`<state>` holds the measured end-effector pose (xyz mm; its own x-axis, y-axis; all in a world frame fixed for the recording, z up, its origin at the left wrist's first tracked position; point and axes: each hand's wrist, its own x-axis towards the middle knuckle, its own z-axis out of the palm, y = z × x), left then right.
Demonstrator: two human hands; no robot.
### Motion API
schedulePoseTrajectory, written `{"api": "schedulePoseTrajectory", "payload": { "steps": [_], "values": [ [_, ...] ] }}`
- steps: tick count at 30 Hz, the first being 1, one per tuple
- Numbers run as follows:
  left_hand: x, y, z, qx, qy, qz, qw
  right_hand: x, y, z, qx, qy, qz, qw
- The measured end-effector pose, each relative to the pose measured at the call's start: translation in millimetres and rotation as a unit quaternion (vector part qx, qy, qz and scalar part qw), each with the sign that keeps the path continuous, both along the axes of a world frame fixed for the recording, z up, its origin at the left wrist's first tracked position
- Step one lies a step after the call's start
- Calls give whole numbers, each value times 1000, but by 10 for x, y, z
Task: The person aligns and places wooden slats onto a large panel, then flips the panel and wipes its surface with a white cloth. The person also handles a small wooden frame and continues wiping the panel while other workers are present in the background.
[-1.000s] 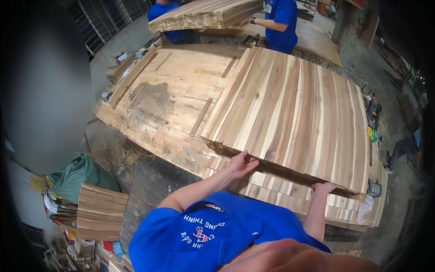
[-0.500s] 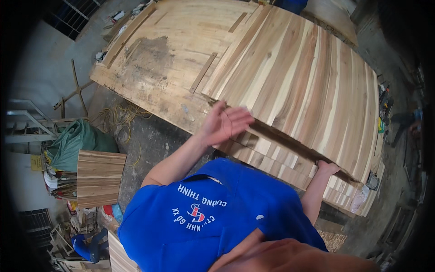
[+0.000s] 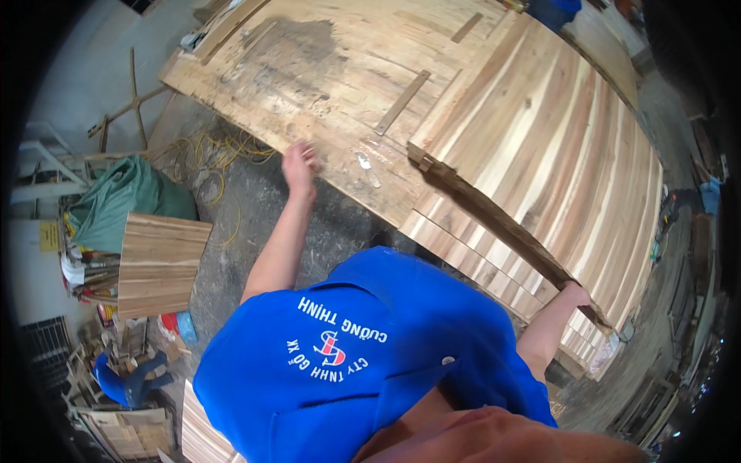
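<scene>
A wide striped wooden panel (image 3: 532,147) lies over a stack of similar panels (image 3: 478,251), with a dark gap below its near edge. At the right end of that edge, my right hand (image 3: 573,295) grips the panel, its fingers partly hidden beneath it. My left hand (image 3: 299,168) is off the panel, at the near edge of the worn plywood table (image 3: 363,116). Its fingers are loosely bent and slightly apart, with nothing in them.
Thin wooden strips (image 3: 403,103) lie on the table. A yellow cable (image 3: 212,158) coils on the floor at left, near a green sack (image 3: 127,201) and a leaning wooden board (image 3: 162,266). Another person in blue (image 3: 120,378) is at lower left.
My left hand has moved left, away from the panel's left corner to the table edge, its fingers now more bent. My right hand stays at the panel's near edge. The view has shifted.
</scene>
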<state>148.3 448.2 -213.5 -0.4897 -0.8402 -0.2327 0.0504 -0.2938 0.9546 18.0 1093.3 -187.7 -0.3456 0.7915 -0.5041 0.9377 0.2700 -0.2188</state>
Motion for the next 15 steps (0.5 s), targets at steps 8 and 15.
{"api": "schedulePoseTrajectory", "payload": {
  "steps": [8, 15],
  "values": [
    [485, -526, -1070, 336, -137, 34, 931, -70, -217, 78, 219, -379, 334, 835],
    [77, -449, -1104, 381, 133, 38, 914, -30, -347, 68, 250, -352, 359, 828]
  ]
}}
